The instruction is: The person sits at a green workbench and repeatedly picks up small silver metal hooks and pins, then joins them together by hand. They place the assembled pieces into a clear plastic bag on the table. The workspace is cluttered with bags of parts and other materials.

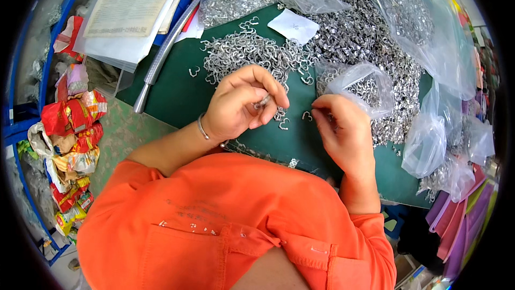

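My left hand (238, 102) is raised over the near side of the green table, its fingers curled round a small shiny metal piece (262, 102). Fingers partly cover that piece, so its exact shape is hidden. To the right, my right hand (347, 132) has thumb and fingertips drawn together in a pinch; what lies between them cannot be made out. A single curved metal hook (307, 116) rests on the table beside those fingertips. Just beyond my left hand spreads a heap of similar silvery hooks (244, 51).
A large pile of small metal parts (343, 35) covers the table's right side, with clear plastic bags (357, 89) around it. A white paper slip (293, 25) lies between the heaps. At the left are a metal-handled tool (155, 67) and stacked papers (126, 14).
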`<state>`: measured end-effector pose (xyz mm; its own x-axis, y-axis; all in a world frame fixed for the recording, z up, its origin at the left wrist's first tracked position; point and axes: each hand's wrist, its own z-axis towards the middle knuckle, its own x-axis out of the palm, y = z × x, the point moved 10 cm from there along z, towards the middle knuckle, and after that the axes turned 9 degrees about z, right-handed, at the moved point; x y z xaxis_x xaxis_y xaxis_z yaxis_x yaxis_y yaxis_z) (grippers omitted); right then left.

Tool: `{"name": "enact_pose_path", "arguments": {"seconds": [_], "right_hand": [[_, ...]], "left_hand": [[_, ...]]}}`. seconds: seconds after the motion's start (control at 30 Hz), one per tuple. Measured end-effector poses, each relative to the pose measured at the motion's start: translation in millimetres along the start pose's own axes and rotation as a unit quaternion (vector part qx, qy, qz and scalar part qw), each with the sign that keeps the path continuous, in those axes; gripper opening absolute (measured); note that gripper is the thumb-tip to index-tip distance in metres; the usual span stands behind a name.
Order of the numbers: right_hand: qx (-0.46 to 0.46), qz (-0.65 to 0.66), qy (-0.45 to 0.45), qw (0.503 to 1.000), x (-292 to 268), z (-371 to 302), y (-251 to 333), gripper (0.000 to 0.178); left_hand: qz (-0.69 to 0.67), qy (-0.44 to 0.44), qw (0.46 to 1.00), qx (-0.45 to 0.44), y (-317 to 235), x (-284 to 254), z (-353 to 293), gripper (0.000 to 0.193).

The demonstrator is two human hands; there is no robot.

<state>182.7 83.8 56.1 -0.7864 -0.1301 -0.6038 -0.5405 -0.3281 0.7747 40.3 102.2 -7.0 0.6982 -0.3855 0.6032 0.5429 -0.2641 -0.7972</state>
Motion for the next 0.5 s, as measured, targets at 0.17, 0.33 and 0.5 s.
{"name": "enact_pose_path", "arguments": {"seconds": [0.17,0.33,0.5], "right_hand": [[-0.048,-0.157,0.06,0.985,25.8,-5.4,9.4,0.017],[-0.06,-0.026,0.014,0.998,20.9,-1.8,8.9,0.022],[-0.077,0.152,-0.017,0.985,14.0,1.1,13.2,0.025]], "left_hand": [[-0.039,-0.001,0.999,-0.03,2.2,2.0,1.3,0.014],[0.366,-0.039,0.925,0.095,-11.9,7.0,-2.6,0.015],[0.487,0.046,0.863,0.127,-15.8,29.8,-3.6,0.018]]}}
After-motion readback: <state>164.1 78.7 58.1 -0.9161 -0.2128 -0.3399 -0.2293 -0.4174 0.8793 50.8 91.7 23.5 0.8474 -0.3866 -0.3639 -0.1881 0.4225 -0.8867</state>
